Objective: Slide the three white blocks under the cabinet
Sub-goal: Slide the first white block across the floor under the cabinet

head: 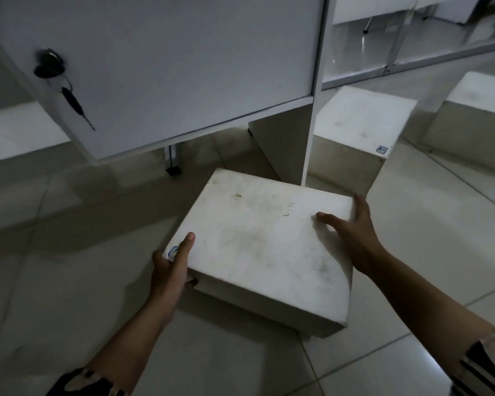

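Note:
A large white block (263, 241) lies on the tiled floor in front of the white cabinet (166, 67), its far edge near the gap under the cabinet door. My left hand (170, 270) grips its near left corner, thumb on top. My right hand (352, 227) holds its right edge, thumb on top and fingers down the side. A second white block (360, 118) stands to the right of the cabinet's side panel. A third white block (480, 110) stands further right, by the frame's edge.
Keys (72, 98) hang from the lock on the cabinet door. A thin metal leg (173, 161) with a black foot stands under the cabinet. A low white ledge (20, 130) runs at the left. A glass partition (412, 38) stands behind the blocks.

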